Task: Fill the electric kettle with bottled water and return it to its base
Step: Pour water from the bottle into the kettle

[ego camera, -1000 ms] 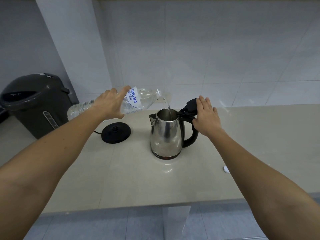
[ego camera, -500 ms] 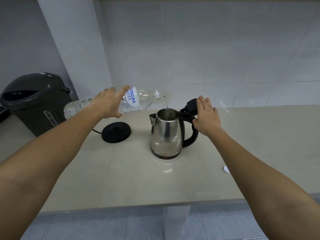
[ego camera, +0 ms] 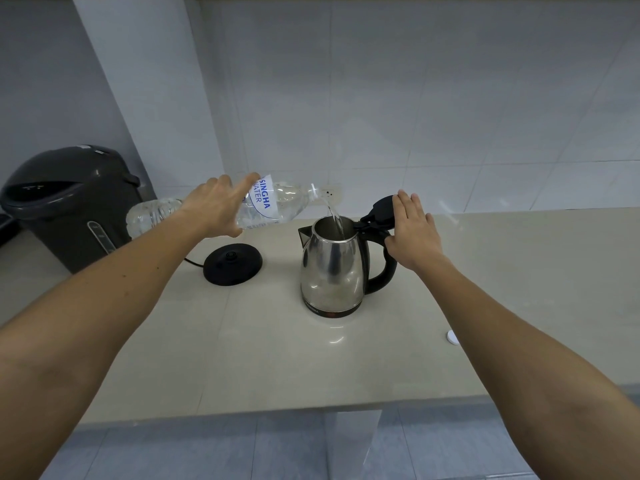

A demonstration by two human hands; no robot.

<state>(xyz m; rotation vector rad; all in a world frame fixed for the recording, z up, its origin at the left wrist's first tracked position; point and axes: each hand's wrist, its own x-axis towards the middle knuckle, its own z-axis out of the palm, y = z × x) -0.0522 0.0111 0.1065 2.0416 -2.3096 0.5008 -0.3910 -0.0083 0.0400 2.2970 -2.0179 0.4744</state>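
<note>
- So we're right in the middle of the pour. Our left hand point(ego camera: 216, 206) is wrapped around the water bottle point(ego camera: 221, 211), which is tipped close to flat with its neck pointing right, over the kettle's mouth.
- A thin stream of water point(ego camera: 335, 218) runs from the bottle neck down into the open top of the kettle point(ego camera: 334, 268), so the filling part is underway, not done.
- Our right hand point(ego camera: 414, 230) sits on the black lid point(ego camera: 382, 207), which is flipped up and back at the hinge. The fingers lie fairly flat against it and the thumb hooks near the top of the handle point(ego camera: 384, 268), so it's more a hold-open press than a full fist.
- The kettle stands upright on the surface point(ego camera: 346, 368), roughly mid-scene. It's not on its base point(ego camera: 232, 264), which sits to the left with its cord trailing off further left, a clear gap between the two.
- We can't see the water level inside the kettle from this angle, so no telling how full it is. The bottle looks like it has some water left in it.
- Left to do, as far as we can judge: finish pouring, tip the bottle back up and park it, shut the lid, then lift the kettle by the handle over to the base.
- Small white cap point(ego camera: 452, 337) lies on the surface off to the right, probably the bottle's.
</note>
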